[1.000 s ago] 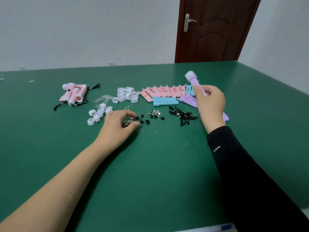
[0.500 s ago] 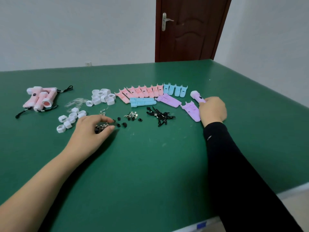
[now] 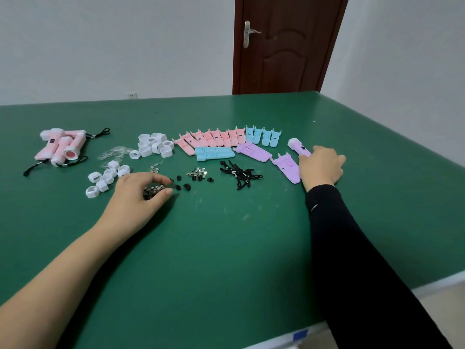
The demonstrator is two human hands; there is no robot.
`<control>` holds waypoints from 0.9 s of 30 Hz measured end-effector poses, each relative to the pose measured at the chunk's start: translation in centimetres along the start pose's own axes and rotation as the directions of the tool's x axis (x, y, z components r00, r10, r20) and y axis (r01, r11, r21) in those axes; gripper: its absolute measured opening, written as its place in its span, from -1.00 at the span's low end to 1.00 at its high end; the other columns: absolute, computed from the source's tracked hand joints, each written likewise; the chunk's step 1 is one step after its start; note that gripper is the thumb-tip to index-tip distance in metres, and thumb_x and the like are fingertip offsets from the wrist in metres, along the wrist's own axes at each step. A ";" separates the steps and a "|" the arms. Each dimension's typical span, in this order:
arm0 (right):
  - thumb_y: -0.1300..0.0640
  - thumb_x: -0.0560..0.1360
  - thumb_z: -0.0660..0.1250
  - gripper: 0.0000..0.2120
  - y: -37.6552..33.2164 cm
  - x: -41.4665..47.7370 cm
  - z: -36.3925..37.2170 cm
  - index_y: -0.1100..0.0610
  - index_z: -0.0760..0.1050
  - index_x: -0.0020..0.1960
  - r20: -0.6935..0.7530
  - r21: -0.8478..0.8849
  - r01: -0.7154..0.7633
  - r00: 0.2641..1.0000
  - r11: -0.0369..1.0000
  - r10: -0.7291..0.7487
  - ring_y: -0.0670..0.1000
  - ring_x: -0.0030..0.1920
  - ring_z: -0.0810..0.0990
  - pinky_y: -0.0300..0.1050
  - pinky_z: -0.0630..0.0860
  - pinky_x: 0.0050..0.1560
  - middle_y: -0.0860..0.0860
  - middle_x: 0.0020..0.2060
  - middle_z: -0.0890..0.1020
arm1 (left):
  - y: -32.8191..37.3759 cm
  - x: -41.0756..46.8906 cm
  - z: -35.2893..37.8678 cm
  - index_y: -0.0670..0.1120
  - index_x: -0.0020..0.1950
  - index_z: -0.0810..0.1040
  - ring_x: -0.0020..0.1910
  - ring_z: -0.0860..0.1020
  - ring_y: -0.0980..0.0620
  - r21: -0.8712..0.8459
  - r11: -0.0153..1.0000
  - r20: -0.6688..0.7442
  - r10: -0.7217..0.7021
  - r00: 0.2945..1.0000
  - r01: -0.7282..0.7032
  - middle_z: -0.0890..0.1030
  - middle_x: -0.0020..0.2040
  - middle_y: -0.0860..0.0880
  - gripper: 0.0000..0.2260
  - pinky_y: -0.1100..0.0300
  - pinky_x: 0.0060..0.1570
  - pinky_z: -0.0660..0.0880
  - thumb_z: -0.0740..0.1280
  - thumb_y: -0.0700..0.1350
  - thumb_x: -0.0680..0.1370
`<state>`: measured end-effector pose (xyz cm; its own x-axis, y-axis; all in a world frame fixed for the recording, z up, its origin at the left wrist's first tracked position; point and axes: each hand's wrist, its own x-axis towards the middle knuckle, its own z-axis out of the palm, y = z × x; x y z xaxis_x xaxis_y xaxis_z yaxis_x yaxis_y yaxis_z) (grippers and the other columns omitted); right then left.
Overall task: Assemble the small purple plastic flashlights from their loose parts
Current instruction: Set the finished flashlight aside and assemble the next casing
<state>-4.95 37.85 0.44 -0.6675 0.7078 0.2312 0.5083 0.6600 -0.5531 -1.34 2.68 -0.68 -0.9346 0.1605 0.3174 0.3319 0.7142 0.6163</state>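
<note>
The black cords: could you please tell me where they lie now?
In the head view, the black cords lie near the middle, just below the purple shells, between the metal clips and the right hand.
</note>
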 end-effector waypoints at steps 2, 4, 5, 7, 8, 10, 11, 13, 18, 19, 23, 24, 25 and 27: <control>0.09 0.57 0.25 -0.64 -0.6 -0.2 -0.9 0.11 0.46 0.35 -0.076 0.047 0.086 0.994 0.995 -0.082 0.19 0.30 0.31 0.06 0.33 0.20 0.13 0.26 0.50 | -0.1 0.0 0.0 0.13 -0.01 0.56 0.21 0.45 -0.14 0.005 1.000 0.002 0.006 1.000 -0.006 0.55 -0.03 0.18 -0.89 -0.15 0.26 0.38 0.41 -0.08 0.53; 0.11 0.56 0.25 -0.65 -1.8 -0.7 -1.3 0.10 0.49 0.33 -0.074 0.082 0.227 0.973 0.971 -0.221 0.18 0.29 0.33 0.02 0.36 0.16 0.12 0.23 0.55 | -0.1 0.1 0.0 0.12 -0.01 0.57 0.21 0.44 -0.14 0.006 1.000 0.004 0.007 1.000 -0.007 0.56 -0.02 0.17 -0.90 -0.15 0.26 0.38 0.40 -0.08 0.53; 0.13 0.55 0.24 -0.69 -2.5 -1.2 -1.2 0.14 0.53 0.27 -0.024 0.050 0.290 0.957 0.956 -0.289 0.17 0.27 0.34 -0.02 0.38 0.10 0.12 0.18 0.58 | -0.1 0.1 0.1 0.12 -0.01 0.57 0.21 0.44 -0.14 0.003 1.000 0.003 0.005 1.000 -0.005 0.55 -0.03 0.19 -0.90 -0.14 0.26 0.38 0.40 -0.08 0.53; 0.15 0.56 0.25 -0.81 -3.7 -2.7 -0.5 0.21 0.55 0.09 0.112 -0.100 0.375 0.925 0.922 -0.364 0.16 0.21 0.40 -0.09 0.34 -0.07 0.13 0.08 0.59 | -0.1 0.1 0.1 0.11 -0.01 0.56 0.21 0.44 -0.14 0.003 1.000 0.000 0.003 1.000 -0.003 0.53 -0.05 0.22 -0.90 -0.13 0.25 0.38 0.40 -0.08 0.53; 0.17 0.56 0.26 -0.89 -4.0 -3.3 0.0 0.21 0.50 -0.01 0.163 -0.166 0.386 0.918 0.908 -0.360 0.16 0.17 0.44 -0.12 0.32 -0.13 0.14 0.04 0.59 | -0.1 0.1 0.1 0.11 -0.01 0.56 0.20 0.44 -0.15 0.005 1.000 0.000 0.003 1.000 -0.003 0.53 -0.05 0.21 -0.90 -0.13 0.25 0.38 0.41 -0.07 0.53; 0.22 0.55 0.27 -0.91 -4.2 -3.8 0.5 0.16 0.38 -0.11 0.218 -0.211 0.354 0.926 0.911 -0.309 0.16 0.08 0.52 -0.12 0.33 -0.19 0.13 -0.08 0.58 | 0.0 0.1 0.1 0.10 0.00 0.57 0.18 0.45 -0.16 0.005 1.000 0.002 0.000 1.000 0.000 0.53 -0.05 0.22 -0.91 -0.14 0.25 0.39 0.41 -0.07 0.53; 0.25 0.55 0.26 -0.90 -4.1 -3.8 0.5 0.14 0.35 -0.11 0.218 -0.209 0.329 0.934 0.921 -0.284 0.16 0.03 0.53 -0.14 0.32 -0.23 0.09 -0.19 0.54 | 0.0 0.1 0.1 0.10 0.00 0.57 0.18 0.46 -0.16 0.003 1.000 0.002 0.000 1.000 0.000 0.52 -0.06 0.24 -0.91 -0.14 0.25 0.40 0.41 -0.07 0.53; 0.29 0.55 0.24 -0.91 -3.8 -3.5 0.4 0.14 0.38 -0.07 0.197 -0.191 0.289 0.947 0.938 -0.252 0.12 -0.09 0.47 -0.18 0.21 -0.39 0.04 -0.35 0.40 | 0.0 0.0 0.1 0.11 0.01 0.57 0.21 0.45 -0.14 -0.006 1.000 -0.002 0.000 1.000 0.000 0.50 -0.05 0.28 -0.90 -0.13 0.26 0.39 0.41 -0.06 0.53; 0.27 0.56 0.27 -0.94 -3.5 -3.2 0.5 0.21 0.46 -0.10 0.203 -0.129 0.309 0.938 0.942 -0.280 0.14 -0.13 0.45 -0.18 0.28 -0.29 0.06 -0.29 0.43 | -0.1 0.1 0.1 0.11 0.02 0.57 0.23 0.43 -0.12 -0.005 1.000 -0.002 -0.006 1.000 0.006 0.48 -0.05 0.32 -0.90 -0.13 0.28 0.38 0.40 -0.06 0.53; 0.27 0.55 0.27 -0.93 -3.6 -3.2 0.5 0.24 0.53 -0.06 0.203 -0.114 0.320 0.934 0.941 -0.293 0.15 -0.11 0.49 -0.17 0.32 -0.25 0.08 -0.22 0.51 | -0.1 0.1 0.1 0.11 0.01 0.57 0.23 0.42 -0.12 -0.004 1.000 -0.004 -0.004 1.000 0.004 0.47 -0.05 0.33 -0.90 -0.11 0.28 0.38 0.40 -0.06 0.53; 0.25 0.54 0.28 -0.82 -3.8 -3.5 0.7 0.24 0.60 0.08 0.214 -0.051 0.377 0.908 0.925 -0.359 0.13 -0.04 0.55 -0.14 0.44 -0.13 0.14 -0.01 0.63 | -0.2 0.1 0.2 0.11 0.02 0.57 0.25 0.38 -0.07 -0.002 1.000 -0.014 0.000 1.000 0.000 0.46 -0.05 0.35 -0.90 -0.02 0.27 0.36 0.40 -0.06 0.53; 0.23 0.54 0.27 -0.81 -3.9 -3.7 0.6 0.23 0.61 0.08 0.202 -0.030 0.392 0.903 0.920 -0.378 0.15 0.05 0.53 -0.11 0.45 -0.08 0.14 0.01 0.63 | -0.2 0.1 0.3 0.10 0.03 0.58 0.25 0.38 -0.08 -0.003 1.000 -0.013 -0.004 1.000 0.004 0.46 -0.05 0.33 -0.90 -0.03 0.28 0.36 0.40 -0.07 0.54; 0.22 0.54 0.26 -0.80 -3.9 -3.9 0.5 0.21 0.62 0.08 0.171 -0.009 0.397 0.905 0.918 -0.389 0.16 0.13 0.48 -0.09 0.44 -0.04 0.14 0.03 0.62 | -0.2 0.2 0.3 0.09 0.04 0.58 0.25 0.39 -0.09 -0.005 1.000 -0.012 -0.007 1.000 0.007 0.47 -0.05 0.32 -0.90 -0.05 0.28 0.36 0.40 -0.07 0.54; 0.20 0.56 0.21 -0.78 -3.9 -3.9 0.0 0.16 0.62 0.05 0.058 0.020 0.377 0.924 0.926 -0.377 0.19 0.19 0.40 -0.07 0.38 -0.06 0.13 0.04 0.60 | -0.1 0.1 0.2 0.08 0.04 0.59 0.22 0.41 -0.10 -0.010 1.000 -0.015 -0.016 1.000 0.016 0.47 -0.05 0.31 -0.90 -0.03 0.27 0.37 0.40 -0.07 0.54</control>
<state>-4.31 32.47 1.72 -0.8400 0.3910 0.3762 0.2085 0.8727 -0.4414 -1.52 2.74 -0.89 -0.9377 0.1387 0.3185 0.3184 0.7098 0.6283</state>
